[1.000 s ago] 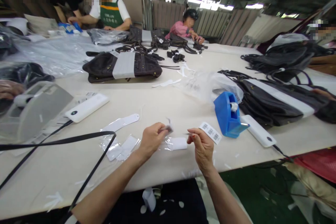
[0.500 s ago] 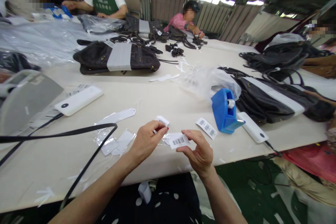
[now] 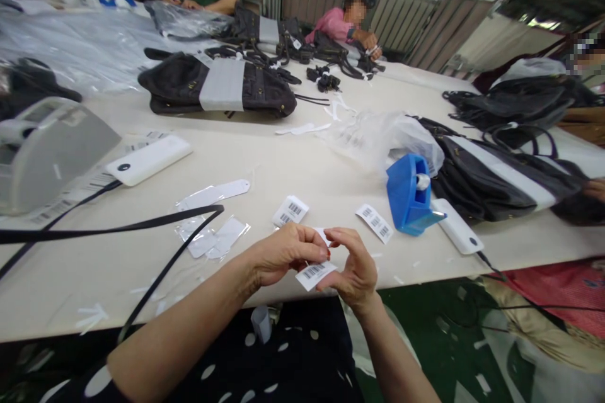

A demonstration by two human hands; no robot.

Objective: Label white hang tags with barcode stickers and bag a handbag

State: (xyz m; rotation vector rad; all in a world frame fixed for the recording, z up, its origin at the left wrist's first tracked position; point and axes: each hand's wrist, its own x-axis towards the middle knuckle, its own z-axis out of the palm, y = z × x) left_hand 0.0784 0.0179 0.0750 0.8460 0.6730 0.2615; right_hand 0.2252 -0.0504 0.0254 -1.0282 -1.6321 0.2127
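My left hand [image 3: 283, 255] and my right hand [image 3: 352, 267] meet above the table's near edge, both pinching a small white barcode label [image 3: 314, 274] between fingertips. A second barcode label [image 3: 290, 210] lies on the table just beyond my left hand. A third barcode strip [image 3: 375, 223] lies to the right, beside a blue tape dispenser [image 3: 409, 201]. Clear plastic tag sleeves [image 3: 212, 239] lie left of my hands, with a long white tag [image 3: 222, 192] behind them.
A black strap [image 3: 142, 223] runs in from the left. A white power bank [image 3: 149, 159] and grey label printer [image 3: 47, 151] stand at left; another power bank [image 3: 456, 234] at right. Black bags [image 3: 222, 85] [image 3: 501, 176], a plastic bag [image 3: 378, 138]; other people work at the far side.
My hands came together and drew nearer my body with the barcode label. The label that my left hand held now lies on the table. The view tilted down slightly.
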